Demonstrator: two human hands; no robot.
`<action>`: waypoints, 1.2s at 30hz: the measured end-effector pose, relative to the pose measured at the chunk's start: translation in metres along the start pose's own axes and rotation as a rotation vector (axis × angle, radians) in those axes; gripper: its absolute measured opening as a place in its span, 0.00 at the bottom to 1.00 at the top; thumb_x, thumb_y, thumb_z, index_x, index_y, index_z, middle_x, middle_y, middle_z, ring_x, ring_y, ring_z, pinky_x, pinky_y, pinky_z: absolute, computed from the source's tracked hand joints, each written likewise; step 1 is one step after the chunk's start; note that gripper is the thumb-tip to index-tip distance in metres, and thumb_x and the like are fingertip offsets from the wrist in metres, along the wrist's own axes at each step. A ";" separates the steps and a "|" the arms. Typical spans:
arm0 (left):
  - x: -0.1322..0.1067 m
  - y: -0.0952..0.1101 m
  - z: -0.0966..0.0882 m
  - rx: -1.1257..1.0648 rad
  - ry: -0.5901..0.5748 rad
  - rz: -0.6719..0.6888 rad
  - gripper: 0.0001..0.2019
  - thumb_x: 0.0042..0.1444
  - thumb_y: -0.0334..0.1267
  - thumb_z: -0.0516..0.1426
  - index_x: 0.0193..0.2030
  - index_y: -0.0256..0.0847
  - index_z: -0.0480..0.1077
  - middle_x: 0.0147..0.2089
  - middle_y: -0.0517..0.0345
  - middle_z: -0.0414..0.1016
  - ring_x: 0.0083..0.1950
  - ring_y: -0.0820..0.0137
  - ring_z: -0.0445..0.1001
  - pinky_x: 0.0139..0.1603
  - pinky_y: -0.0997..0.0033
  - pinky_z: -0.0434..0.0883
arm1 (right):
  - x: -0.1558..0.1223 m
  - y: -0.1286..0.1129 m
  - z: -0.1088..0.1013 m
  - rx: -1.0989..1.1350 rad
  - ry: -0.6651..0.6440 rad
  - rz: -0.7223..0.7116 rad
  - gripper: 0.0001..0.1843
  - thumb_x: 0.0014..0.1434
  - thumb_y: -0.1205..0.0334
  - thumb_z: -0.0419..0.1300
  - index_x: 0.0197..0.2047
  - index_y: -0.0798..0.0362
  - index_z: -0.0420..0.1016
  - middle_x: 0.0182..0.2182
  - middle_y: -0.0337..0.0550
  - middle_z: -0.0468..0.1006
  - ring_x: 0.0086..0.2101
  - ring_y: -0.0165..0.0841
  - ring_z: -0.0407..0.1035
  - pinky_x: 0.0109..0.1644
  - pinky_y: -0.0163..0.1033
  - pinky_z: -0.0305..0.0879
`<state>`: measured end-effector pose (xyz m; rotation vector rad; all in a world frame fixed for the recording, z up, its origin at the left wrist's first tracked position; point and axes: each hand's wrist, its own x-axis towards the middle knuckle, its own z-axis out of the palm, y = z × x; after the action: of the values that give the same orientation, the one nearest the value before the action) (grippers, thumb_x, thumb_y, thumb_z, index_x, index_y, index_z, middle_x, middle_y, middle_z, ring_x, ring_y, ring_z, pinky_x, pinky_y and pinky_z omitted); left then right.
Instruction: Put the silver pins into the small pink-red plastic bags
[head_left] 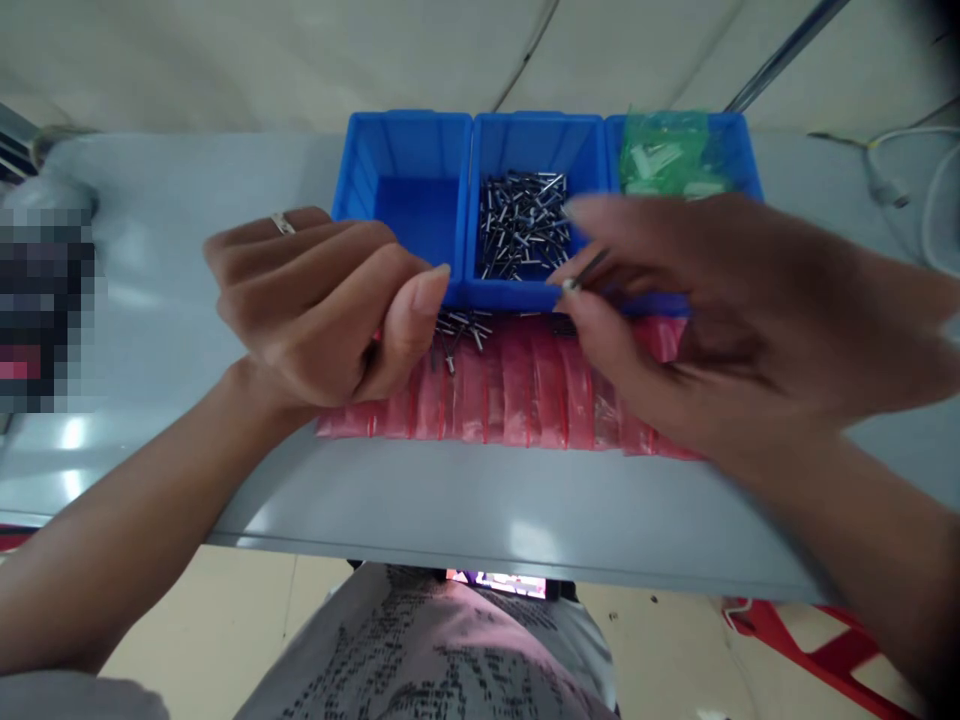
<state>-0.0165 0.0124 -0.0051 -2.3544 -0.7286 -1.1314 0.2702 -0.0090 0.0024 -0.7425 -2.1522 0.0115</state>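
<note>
My left hand (322, 305) is closed in a fist with the thumb pressed against the curled fingers. Whatever it may hold is hidden. Between the thumb and fingers of my right hand (720, 310), slightly blurred, is a single blind rivet (587, 273). The middle blue bin (517, 295) behind the hands contains a heap of blind rivets (525, 220). Below the bins lies a row of pink zip bags (517, 390), overlapping side by side. Several loose rivets (465, 328) rest on the bags beside my left thumb.
A left blue bin (409, 118) shows its bare floor. In the right blue bin (739, 150) sits a green plastic bag (664, 150) with pale pieces. A white cable (885, 180) lies at right. Red stool parts (810, 650) stand below the grey table (480, 500).
</note>
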 end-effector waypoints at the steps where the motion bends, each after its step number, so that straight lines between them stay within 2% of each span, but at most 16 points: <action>1: 0.001 0.001 0.000 -0.014 -0.020 0.022 0.13 0.73 0.35 0.51 0.38 0.44 0.74 0.27 0.63 0.71 0.25 0.76 0.66 0.28 0.65 0.58 | 0.000 -0.005 0.000 0.039 0.046 0.137 0.29 0.66 0.67 0.70 0.67 0.36 0.78 0.46 0.30 0.88 0.37 0.29 0.82 0.50 0.39 0.85; 2: 0.003 0.003 0.001 -0.029 -0.048 0.045 0.10 0.73 0.36 0.52 0.41 0.44 0.74 0.29 0.63 0.74 0.26 0.75 0.68 0.28 0.65 0.60 | 0.001 -0.011 0.002 0.088 0.057 0.240 0.27 0.67 0.66 0.69 0.66 0.36 0.80 0.44 0.29 0.88 0.37 0.29 0.82 0.52 0.39 0.86; 4: 0.006 0.007 0.001 -0.058 -0.106 0.083 0.06 0.73 0.39 0.57 0.49 0.43 0.75 0.33 0.64 0.79 0.27 0.76 0.72 0.28 0.68 0.65 | 0.003 -0.022 0.008 0.199 0.174 0.391 0.21 0.68 0.64 0.70 0.62 0.40 0.84 0.42 0.31 0.88 0.38 0.29 0.83 0.51 0.37 0.86; 7: 0.009 0.013 0.003 -0.081 -0.155 0.128 0.18 0.71 0.48 0.64 0.59 0.39 0.73 0.35 0.62 0.81 0.28 0.77 0.75 0.30 0.72 0.70 | 0.006 -0.029 0.019 0.379 0.331 0.423 0.14 0.65 0.67 0.73 0.52 0.42 0.89 0.41 0.32 0.89 0.39 0.31 0.85 0.43 0.35 0.87; 9: 0.010 0.014 0.003 -0.040 -0.146 0.166 0.18 0.71 0.49 0.64 0.58 0.39 0.73 0.35 0.63 0.82 0.28 0.78 0.75 0.29 0.73 0.69 | 0.007 -0.029 0.025 0.507 0.389 0.445 0.13 0.64 0.71 0.73 0.46 0.42 0.91 0.37 0.33 0.89 0.37 0.33 0.85 0.40 0.38 0.88; 11: 0.011 0.014 0.004 0.014 -0.127 0.197 0.11 0.71 0.43 0.64 0.54 0.42 0.74 0.34 0.65 0.82 0.26 0.78 0.74 0.27 0.73 0.68 | 0.006 -0.028 0.028 0.620 0.384 0.479 0.12 0.63 0.73 0.72 0.43 0.46 0.91 0.33 0.35 0.88 0.33 0.34 0.85 0.36 0.40 0.88; 13: 0.011 0.013 0.003 0.034 -0.124 0.194 0.08 0.69 0.38 0.65 0.51 0.42 0.75 0.34 0.65 0.82 0.26 0.78 0.73 0.26 0.73 0.67 | 0.005 -0.029 0.028 0.632 0.380 0.524 0.12 0.62 0.74 0.73 0.42 0.47 0.91 0.32 0.35 0.87 0.32 0.35 0.85 0.35 0.40 0.88; 16: 0.010 0.012 0.001 0.026 -0.111 0.165 0.11 0.66 0.39 0.68 0.52 0.41 0.76 0.38 0.62 0.84 0.26 0.76 0.75 0.26 0.70 0.68 | 0.003 -0.034 0.025 0.522 0.416 0.532 0.13 0.61 0.72 0.75 0.42 0.42 0.91 0.34 0.30 0.88 0.33 0.32 0.83 0.33 0.39 0.85; 18: 0.010 0.012 0.001 0.016 -0.105 0.164 0.13 0.65 0.40 0.68 0.52 0.40 0.75 0.37 0.62 0.83 0.27 0.75 0.76 0.24 0.69 0.68 | 0.002 -0.036 0.022 0.486 0.391 0.521 0.13 0.61 0.70 0.76 0.43 0.40 0.91 0.36 0.28 0.88 0.34 0.31 0.82 0.33 0.38 0.84; 21: 0.008 0.012 0.001 0.009 -0.092 0.167 0.08 0.68 0.40 0.65 0.50 0.43 0.75 0.32 0.65 0.79 0.25 0.74 0.75 0.23 0.69 0.64 | 0.000 -0.037 0.019 0.465 0.332 0.503 0.14 0.61 0.70 0.76 0.45 0.40 0.91 0.35 0.29 0.88 0.35 0.29 0.82 0.34 0.35 0.84; 24: 0.006 0.012 0.001 0.008 -0.103 0.136 0.03 0.71 0.40 0.61 0.48 0.46 0.75 0.33 0.62 0.78 0.25 0.73 0.72 0.22 0.65 0.61 | -0.002 -0.034 0.018 0.431 0.315 0.499 0.14 0.63 0.68 0.75 0.47 0.39 0.91 0.38 0.29 0.88 0.36 0.29 0.83 0.34 0.35 0.85; 26: 0.006 0.012 0.000 0.004 -0.134 0.110 0.04 0.70 0.39 0.61 0.49 0.46 0.75 0.35 0.59 0.80 0.27 0.71 0.73 0.24 0.62 0.63 | -0.003 -0.033 0.018 0.444 0.319 0.473 0.13 0.64 0.68 0.73 0.48 0.39 0.91 0.40 0.31 0.89 0.37 0.32 0.84 0.35 0.38 0.86; 29: 0.005 0.012 -0.003 -0.023 -0.135 0.099 0.08 0.68 0.40 0.64 0.52 0.48 0.74 0.37 0.61 0.79 0.29 0.71 0.73 0.26 0.62 0.65 | -0.004 -0.035 0.016 0.461 0.298 0.471 0.13 0.66 0.69 0.72 0.48 0.39 0.91 0.39 0.31 0.89 0.37 0.33 0.85 0.35 0.40 0.86; 31: 0.003 0.012 -0.004 -0.043 -0.181 0.084 0.02 0.68 0.40 0.63 0.46 0.51 0.73 0.33 0.63 0.75 0.29 0.71 0.72 0.27 0.60 0.65 | -0.004 -0.037 0.014 0.455 0.272 0.496 0.12 0.65 0.68 0.73 0.47 0.40 0.91 0.38 0.32 0.88 0.35 0.33 0.84 0.33 0.41 0.86; 34: 0.001 0.010 -0.004 -0.079 -0.198 0.069 0.10 0.73 0.39 0.55 0.36 0.49 0.69 0.27 0.62 0.69 0.27 0.70 0.69 0.28 0.59 0.62 | -0.002 -0.036 0.013 0.470 0.264 0.538 0.09 0.64 0.68 0.74 0.46 0.45 0.91 0.35 0.34 0.89 0.32 0.33 0.83 0.30 0.40 0.84; 36: 0.000 0.009 -0.003 -0.096 -0.138 0.065 0.13 0.74 0.38 0.51 0.35 0.47 0.68 0.26 0.62 0.67 0.26 0.71 0.67 0.27 0.61 0.59 | 0.001 -0.033 0.013 0.544 0.301 0.576 0.11 0.65 0.69 0.72 0.47 0.46 0.91 0.37 0.36 0.89 0.34 0.33 0.84 0.29 0.37 0.83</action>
<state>-0.0127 0.0042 -0.0050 -2.5373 -0.6515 -1.0048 0.2439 -0.0331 0.0034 -0.9330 -1.4866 0.7105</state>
